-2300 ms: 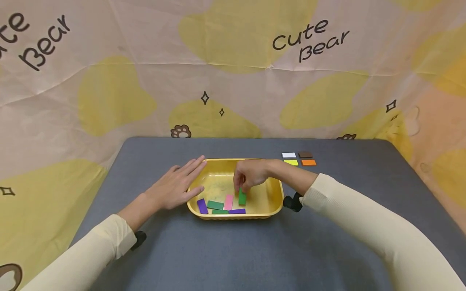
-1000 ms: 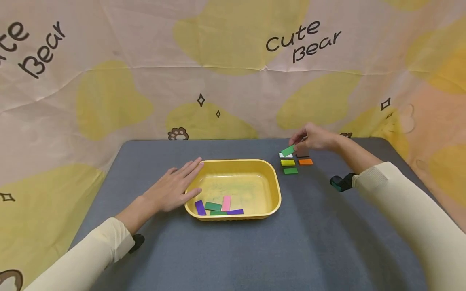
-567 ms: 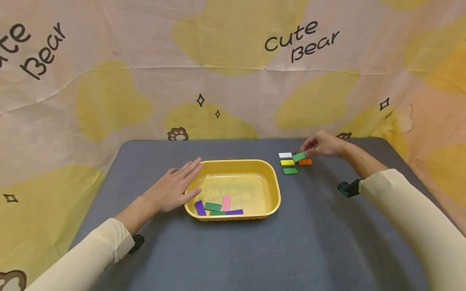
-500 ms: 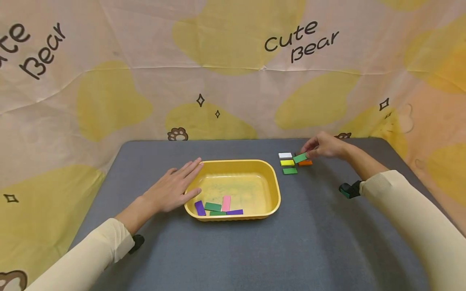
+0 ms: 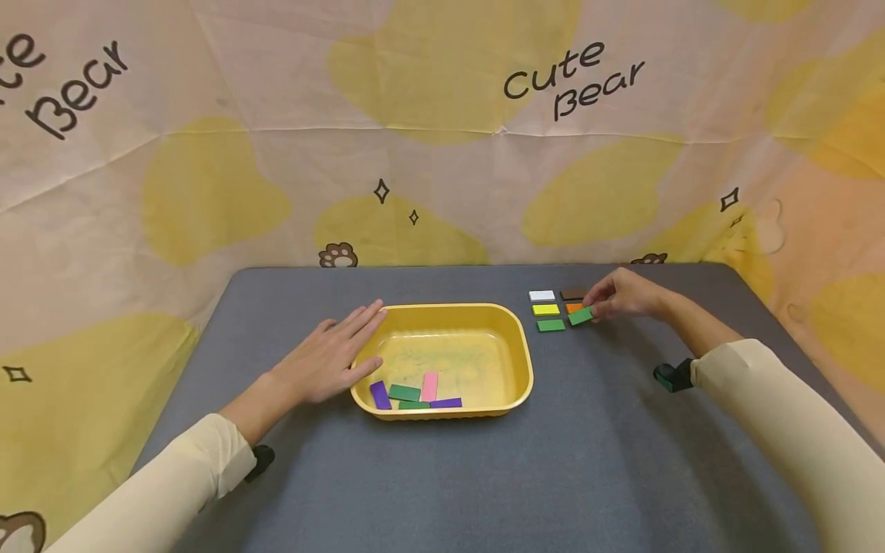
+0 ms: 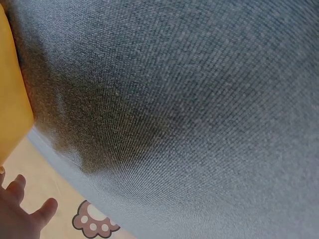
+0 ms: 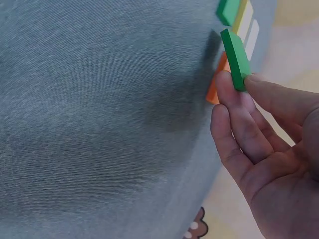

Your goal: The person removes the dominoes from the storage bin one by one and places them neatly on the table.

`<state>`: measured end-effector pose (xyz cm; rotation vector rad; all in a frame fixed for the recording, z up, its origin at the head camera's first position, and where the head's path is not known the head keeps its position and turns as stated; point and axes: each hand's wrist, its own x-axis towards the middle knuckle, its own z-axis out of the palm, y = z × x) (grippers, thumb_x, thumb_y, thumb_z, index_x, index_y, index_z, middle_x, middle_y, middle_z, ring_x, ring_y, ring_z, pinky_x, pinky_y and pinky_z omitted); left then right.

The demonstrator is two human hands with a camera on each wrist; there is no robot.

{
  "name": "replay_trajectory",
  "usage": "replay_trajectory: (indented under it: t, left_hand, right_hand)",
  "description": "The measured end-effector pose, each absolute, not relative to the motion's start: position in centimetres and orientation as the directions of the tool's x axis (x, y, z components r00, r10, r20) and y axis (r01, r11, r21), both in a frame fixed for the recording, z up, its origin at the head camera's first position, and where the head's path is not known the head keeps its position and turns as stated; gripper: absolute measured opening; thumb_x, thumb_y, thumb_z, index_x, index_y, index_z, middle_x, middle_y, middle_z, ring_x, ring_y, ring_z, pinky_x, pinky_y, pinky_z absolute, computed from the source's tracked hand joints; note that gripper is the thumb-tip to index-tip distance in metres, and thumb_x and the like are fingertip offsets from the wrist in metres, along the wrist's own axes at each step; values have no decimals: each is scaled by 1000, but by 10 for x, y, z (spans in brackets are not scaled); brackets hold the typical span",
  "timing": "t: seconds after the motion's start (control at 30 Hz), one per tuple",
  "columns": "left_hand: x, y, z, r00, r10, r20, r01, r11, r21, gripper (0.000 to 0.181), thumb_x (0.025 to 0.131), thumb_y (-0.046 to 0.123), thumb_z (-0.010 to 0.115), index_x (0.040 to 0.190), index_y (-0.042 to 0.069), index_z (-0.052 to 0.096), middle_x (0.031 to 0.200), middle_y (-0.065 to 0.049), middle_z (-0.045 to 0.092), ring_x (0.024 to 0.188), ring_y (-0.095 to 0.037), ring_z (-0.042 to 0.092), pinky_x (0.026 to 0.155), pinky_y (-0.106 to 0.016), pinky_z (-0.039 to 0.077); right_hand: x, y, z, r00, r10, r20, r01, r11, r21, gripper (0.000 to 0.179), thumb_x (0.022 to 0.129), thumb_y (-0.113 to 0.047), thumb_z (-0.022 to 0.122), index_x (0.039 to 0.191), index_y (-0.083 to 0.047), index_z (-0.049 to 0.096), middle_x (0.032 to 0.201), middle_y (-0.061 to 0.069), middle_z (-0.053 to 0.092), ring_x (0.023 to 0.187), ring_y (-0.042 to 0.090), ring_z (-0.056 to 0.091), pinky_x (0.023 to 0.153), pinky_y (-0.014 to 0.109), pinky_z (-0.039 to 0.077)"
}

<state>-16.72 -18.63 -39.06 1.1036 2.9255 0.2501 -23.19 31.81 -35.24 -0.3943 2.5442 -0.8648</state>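
Between thumb and fingers, my right hand point(image 5: 628, 295) pinches a green domino-like block point(image 7: 236, 59) by one end. The block is tilted and overlaps the orange block point(image 5: 574, 308) in the head view. Around it lie a brown block point(image 5: 573, 293), a white block point(image 5: 542, 296), a yellow block point(image 5: 545, 309) and another green block point(image 5: 551, 326), set out in two columns. My left hand point(image 5: 332, 353) rests with straight fingers over the left rim of the yellow tray point(image 5: 522, 369). Inside the tray are a pink block point(image 5: 430, 386), purple blocks point(image 5: 380, 395) and darker green blocks point(image 5: 404, 392).
A grey cloth-covered table point(image 5: 429, 484) holds everything, its rounded far edge close behind the laid-out blocks. Behind it hangs a printed curtain point(image 5: 442, 153) with yellow patches. The tray's loose blocks lie along its near left side.
My right hand took the green block from the tray to the rows at the right, then moved nearer me beside the orange block. A second green block now lies below the yellow one.
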Motion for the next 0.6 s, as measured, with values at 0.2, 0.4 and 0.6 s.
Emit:
replay_trajectory:
  t: [0.2,0.4,0.6]
  left_hand:
    - [-169,-186,-390,-755,654,37,651,743,157,75,102,49,45,160,8,20,166,-8,16,149,-30,24,107,-63,32]
    - [-169,-186,-388,-757,653,22,647,745,164,75,102,50,44,160,9,19,166,-7,14,149,-30,23,108,-63,32]
    - [-170,-187,-387,-755,655,25,650,743,162,75,102,50,44,160,9,20,166,-8,15,149,-30,24,107,-63,32]
  right_hand:
    - [-231,320,-359,-863,-380,-331,-88,760,-644,19,91,2,66,107,12,68,91,15,72,83,24,68,75,35,57]
    - [-228,322,-364,-854,-388,-347,-67,743,-666,21,94,2,62,110,14,64,94,18,72,84,27,71,77,38,57]
    - [-227,324,-367,-857,-379,-348,-66,752,-656,19,95,0,62,109,12,65,93,13,71,85,26,70,77,35,57]
